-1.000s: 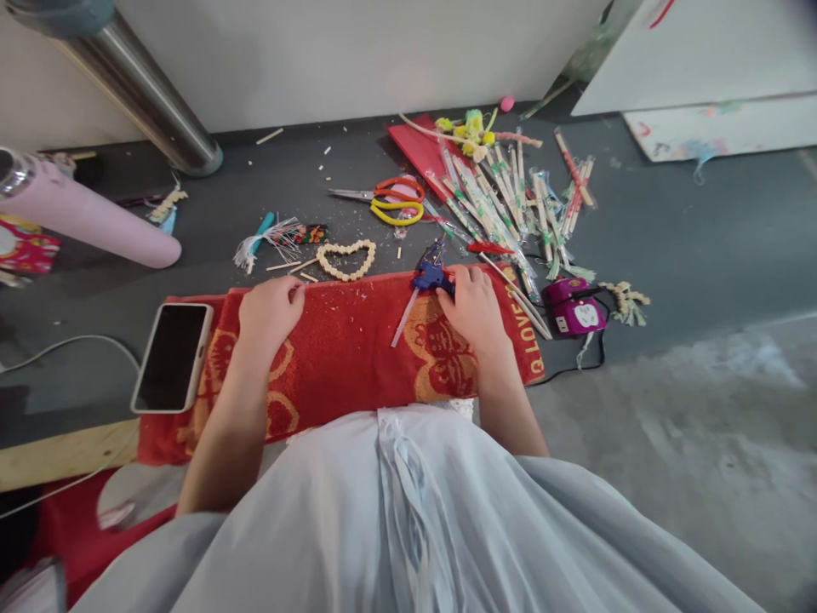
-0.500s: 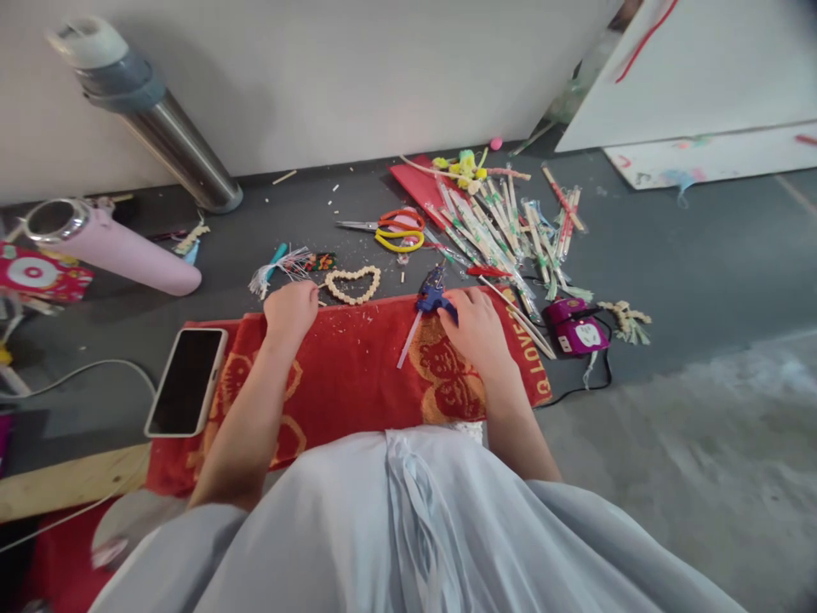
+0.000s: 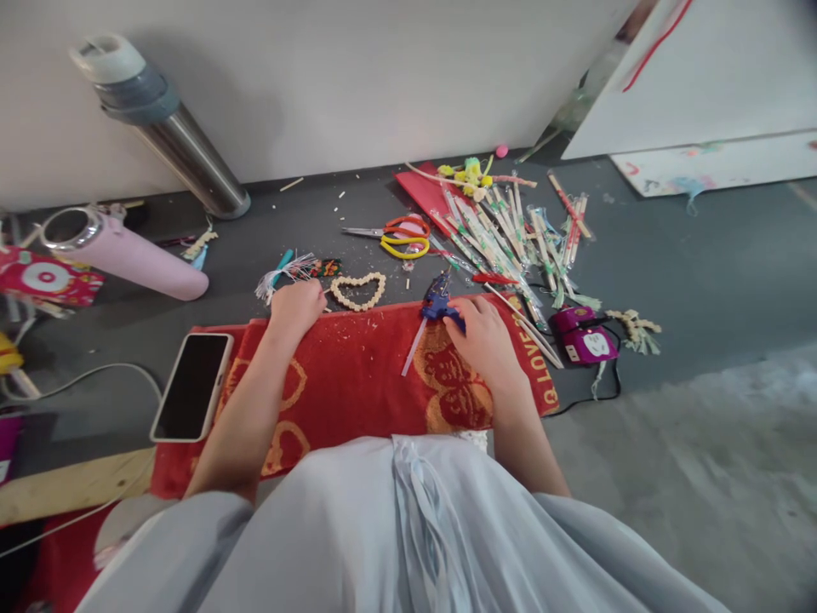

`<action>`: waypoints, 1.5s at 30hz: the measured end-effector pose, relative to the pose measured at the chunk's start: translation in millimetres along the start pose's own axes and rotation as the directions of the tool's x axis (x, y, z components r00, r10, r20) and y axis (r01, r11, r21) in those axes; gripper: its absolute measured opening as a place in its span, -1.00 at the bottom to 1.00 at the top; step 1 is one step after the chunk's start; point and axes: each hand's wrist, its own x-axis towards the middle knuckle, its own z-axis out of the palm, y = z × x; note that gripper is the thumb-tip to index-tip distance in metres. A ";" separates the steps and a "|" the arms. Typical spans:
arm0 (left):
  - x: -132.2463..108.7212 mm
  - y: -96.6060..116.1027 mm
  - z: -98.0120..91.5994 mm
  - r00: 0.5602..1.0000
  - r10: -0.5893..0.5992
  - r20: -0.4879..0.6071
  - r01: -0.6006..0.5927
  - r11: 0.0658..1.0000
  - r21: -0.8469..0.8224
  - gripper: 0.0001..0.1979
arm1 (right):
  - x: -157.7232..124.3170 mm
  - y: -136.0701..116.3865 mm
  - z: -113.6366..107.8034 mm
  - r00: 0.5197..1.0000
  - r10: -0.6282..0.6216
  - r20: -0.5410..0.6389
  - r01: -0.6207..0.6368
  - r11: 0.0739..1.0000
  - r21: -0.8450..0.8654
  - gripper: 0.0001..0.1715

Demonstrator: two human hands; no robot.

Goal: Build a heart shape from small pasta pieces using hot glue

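My left hand (image 3: 299,306) is closed at the back edge of the red towel (image 3: 357,383), beside a heart-shaped ring (image 3: 358,291) of small pale pieces; a thin stick tip shows at its fingers, the rest hidden. My right hand (image 3: 476,328) is closed round the handle of a blue glue gun (image 3: 437,298), with a clear glue stick (image 3: 414,346) slanting out over the towel. Behind the ring lie scissors (image 3: 405,237) with orange and yellow handles. A teal tool (image 3: 282,266) with white strings is behind my left hand.
A phone (image 3: 192,387) lies at the towel's left. Pink bottle (image 3: 137,258) and steel flask (image 3: 191,151) stand at the back left. Wrapped sticks (image 3: 494,230) spread behind my right hand; a purple box (image 3: 582,335) with a black cable sits right.
The whole view has shifted slightly, so everything appears a little to the right and lower. Both hands keep about the same pose and place relative to the towel.
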 end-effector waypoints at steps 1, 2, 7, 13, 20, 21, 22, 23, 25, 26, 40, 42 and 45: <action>0.7 -1.6 -0.3 1.000 0.003 0.002 -0.003 1.000 -0.002 -0.67 | -0.2 0.3 0.0 1.000 -0.009 -0.007 0.009 1.000 0.009 -0.66; 1.1 -3.5 -0.8 1.000 0.004 0.003 -0.004 1.000 -0.005 -0.67 | -0.4 0.5 0.0 1.000 -0.018 -0.013 0.018 1.000 0.016 -0.66; -4.3 -16.4 -4.7 0.998 -0.041 -0.045 0.039 0.999 -0.035 -0.71 | -0.1 -1.4 0.9 0.999 -0.037 -0.017 0.037 0.999 0.020 -0.68; -17.9 -30.0 -5.7 0.987 -0.084 -0.134 0.029 0.929 -0.368 -0.79 | 1.0 -5.5 4.5 0.997 -0.066 -0.037 0.067 0.997 0.027 -0.71; -29.6 -40.4 -2.7 0.990 -0.101 -0.097 0.065 0.947 -0.315 -0.78 | -1.8 -7.9 10.4 0.995 -0.094 -0.038 0.095 0.994 0.051 -0.72; -30.6 -42.0 -1.1 0.990 -0.113 -0.086 0.088 0.965 -0.247 -0.77 | -2.6 -7.9 11.0 0.995 -0.094 -0.042 0.096 0.994 0.051 -0.73; -31.5 -43.6 0.8 0.990 -0.124 -0.075 0.108 0.977 -0.185 -0.76 | -3.3 -7.8 11.4 0.994 -0.095 -0.047 0.097 0.994 0.050 -0.73; -32.2 -45.3 2.9 0.990 -0.130 -0.059 0.121 0.983 -0.137 -0.75 | -4.0 -7.7 11.6 0.994 -0.096 -0.050 0.099 0.994 0.049 -0.74; -33.6 -48.7 7.2 0.992 -0.120 -0.026 0.118 0.990 -0.083 -0.73 | -5.3 -7.2 11.5 0.994 -0.099 -0.050 0.101 0.994 0.047 -0.75; -34.3 -50.4 9.0 0.995 -0.104 -0.012 0.103 0.992 -0.072 -0.73 | -5.7 -6.9 11.2 0.994 -0.100 -0.045 0.102 0.994 0.044 -0.74; -15.4 -42.7 4.3 0.997 -0.054 -0.061 0.056 0.998 0.029 -0.57 | -6.1 -11.0 10.0 0.991 -0.133 -0.009 0.133 0.990 0.056 -0.73; -11.7 -39.0 2.1 0.999 -0.022 -0.041 0.024 0.998 0.050 -0.58 | -6.3 -11.3 8.6 0.992 -0.129 -0.002 0.129 0.991 0.043 -0.73; -9.3 -36.1 0.3 1.000 0.004 -0.010 -0.004 0.995 0.098 -0.57 | -6.3 -11.0 6.0 0.993 -0.119 0.007 0.119 0.993 0.025 -0.74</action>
